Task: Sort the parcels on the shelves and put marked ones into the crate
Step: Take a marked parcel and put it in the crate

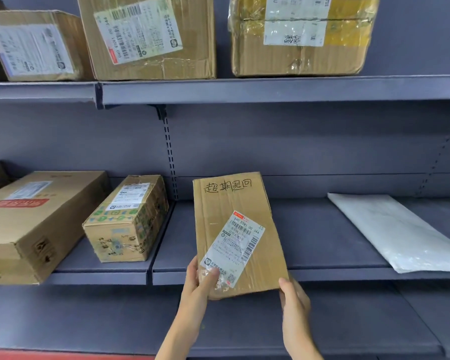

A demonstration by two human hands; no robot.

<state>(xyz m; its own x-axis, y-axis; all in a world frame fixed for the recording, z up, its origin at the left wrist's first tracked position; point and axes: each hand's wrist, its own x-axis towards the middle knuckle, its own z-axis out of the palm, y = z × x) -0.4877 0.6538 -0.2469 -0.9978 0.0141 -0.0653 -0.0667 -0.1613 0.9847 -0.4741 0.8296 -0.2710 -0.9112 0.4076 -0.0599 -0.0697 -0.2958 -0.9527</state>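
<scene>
Head view, one entry per item. We hold one flat cardboard parcel [238, 229] upright-tilted in front of the middle shelf [322, 275], handwriting in black marker across its top edge, a white shipping label [235, 246] stuck askew on its face. Our left hand [202, 278] grips its lower left corner, thumb pressed over the label's bottom end. Our right hand [294, 300] clasps the lower right corner, fingers wrapped behind the card.

Middle shelf, left bay: one long brown carton [37, 224] with a red sticker, and just beside it one smaller taped box [129, 219] printed in green. Right bay: one white plastic mailer [395, 229] lying flat, well apart from the held parcel.

Upper shelf [244, 90]: three labelled cartons in a row, namely left carton [34, 45], middle carton [148, 37], and right carton [302, 35] wrapped in yellowish tape.

We see no crate in this view.
</scene>
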